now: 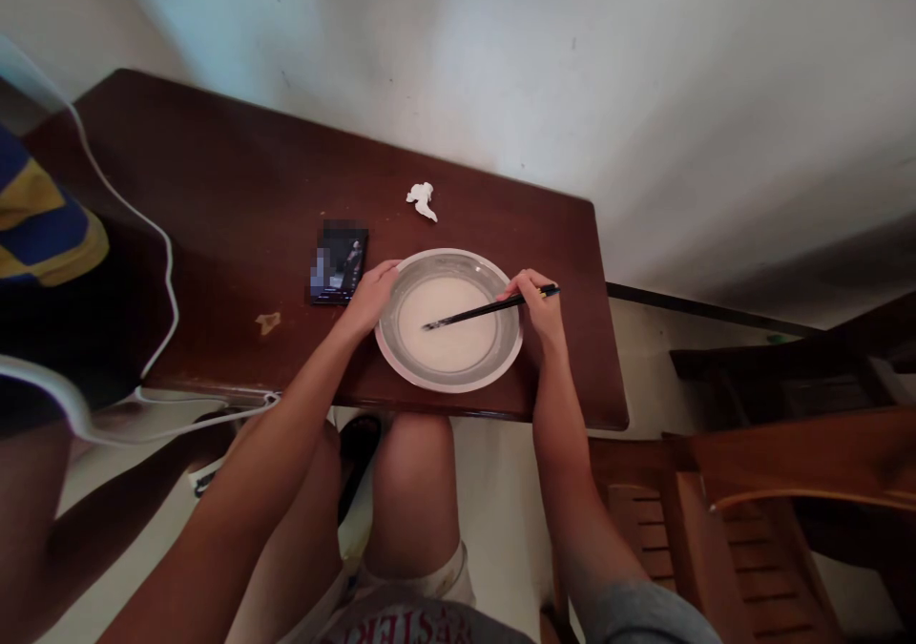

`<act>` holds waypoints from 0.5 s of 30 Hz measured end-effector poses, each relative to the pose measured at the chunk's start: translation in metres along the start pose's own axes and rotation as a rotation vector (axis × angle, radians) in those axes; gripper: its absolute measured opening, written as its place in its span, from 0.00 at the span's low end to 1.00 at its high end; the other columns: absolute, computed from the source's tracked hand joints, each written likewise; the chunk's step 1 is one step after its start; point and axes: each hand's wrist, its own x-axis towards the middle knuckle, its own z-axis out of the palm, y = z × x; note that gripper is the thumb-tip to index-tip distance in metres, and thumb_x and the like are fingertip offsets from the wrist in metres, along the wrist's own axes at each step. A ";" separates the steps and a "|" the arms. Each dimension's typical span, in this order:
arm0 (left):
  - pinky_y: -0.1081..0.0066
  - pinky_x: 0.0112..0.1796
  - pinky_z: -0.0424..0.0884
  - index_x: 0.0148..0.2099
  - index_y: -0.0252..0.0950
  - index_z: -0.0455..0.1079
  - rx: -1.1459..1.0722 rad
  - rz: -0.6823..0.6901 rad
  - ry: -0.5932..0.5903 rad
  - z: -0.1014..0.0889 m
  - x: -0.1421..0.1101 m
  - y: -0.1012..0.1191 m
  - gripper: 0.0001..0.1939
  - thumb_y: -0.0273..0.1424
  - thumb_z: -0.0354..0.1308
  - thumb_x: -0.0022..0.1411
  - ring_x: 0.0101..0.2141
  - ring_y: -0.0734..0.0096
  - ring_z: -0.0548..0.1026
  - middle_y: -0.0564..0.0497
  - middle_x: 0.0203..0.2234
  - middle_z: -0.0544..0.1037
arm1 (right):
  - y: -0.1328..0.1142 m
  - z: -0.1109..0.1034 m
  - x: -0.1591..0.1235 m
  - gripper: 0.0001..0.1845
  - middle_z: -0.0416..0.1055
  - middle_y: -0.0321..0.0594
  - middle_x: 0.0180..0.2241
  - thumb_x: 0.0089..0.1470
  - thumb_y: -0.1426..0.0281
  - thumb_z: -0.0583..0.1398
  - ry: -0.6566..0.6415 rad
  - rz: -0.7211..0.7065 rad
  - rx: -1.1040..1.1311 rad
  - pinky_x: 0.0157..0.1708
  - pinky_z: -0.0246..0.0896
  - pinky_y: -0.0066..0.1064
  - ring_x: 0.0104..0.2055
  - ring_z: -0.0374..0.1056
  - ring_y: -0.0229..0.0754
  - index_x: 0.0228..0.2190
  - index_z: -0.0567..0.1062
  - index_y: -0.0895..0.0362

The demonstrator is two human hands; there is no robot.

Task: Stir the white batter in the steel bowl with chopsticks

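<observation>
A metal bowl (501, 353) holding a white liquid stands near the front edge of a dark wooden table (236, 205). My left hand (370, 293) grips the bowl's left rim with curled fingers. My right hand (535, 302) is closed on black chopsticks (476, 313), whose tips dip into the white liquid near the bowl's middle.
A phone (339, 263) lies just left of the bowl, with a crumpled white tissue (422, 199) behind it. A white cable (168, 291) trails off the table's left edge. Another person sits at the far left. Wooden chairs (751, 491) stand to the right. A pale wall runs behind.
</observation>
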 end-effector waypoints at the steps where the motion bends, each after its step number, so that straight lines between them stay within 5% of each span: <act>1: 0.65 0.53 0.68 0.49 0.30 0.76 0.004 0.003 0.001 0.000 0.000 0.000 0.23 0.38 0.52 0.59 0.49 0.59 0.74 0.44 0.47 0.81 | 0.000 0.000 0.000 0.21 0.76 0.34 0.20 0.56 0.52 0.60 0.016 -0.011 -0.015 0.32 0.70 0.33 0.25 0.74 0.39 0.21 0.76 0.54; 6: 0.63 0.54 0.67 0.50 0.30 0.76 0.008 0.005 0.003 0.000 0.000 0.000 0.22 0.37 0.52 0.59 0.50 0.58 0.74 0.43 0.49 0.80 | 0.006 -0.007 0.005 0.24 0.69 0.31 0.13 0.55 0.49 0.59 0.199 -0.032 0.030 0.23 0.65 0.31 0.17 0.69 0.38 0.19 0.73 0.53; 12: 0.62 0.55 0.67 0.49 0.31 0.77 0.001 0.013 0.007 -0.001 0.000 -0.001 0.22 0.39 0.53 0.60 0.49 0.57 0.74 0.43 0.48 0.80 | 0.009 0.000 0.000 0.18 0.76 0.33 0.19 0.54 0.53 0.62 0.019 0.010 0.043 0.29 0.69 0.32 0.23 0.74 0.39 0.24 0.75 0.53; 15: 0.61 0.55 0.66 0.49 0.31 0.77 -0.005 0.020 0.003 0.000 -0.001 -0.001 0.22 0.39 0.52 0.60 0.50 0.57 0.74 0.43 0.48 0.80 | 0.005 0.000 0.001 0.18 0.77 0.33 0.21 0.55 0.53 0.61 0.094 -0.022 0.019 0.31 0.70 0.34 0.25 0.76 0.40 0.24 0.75 0.53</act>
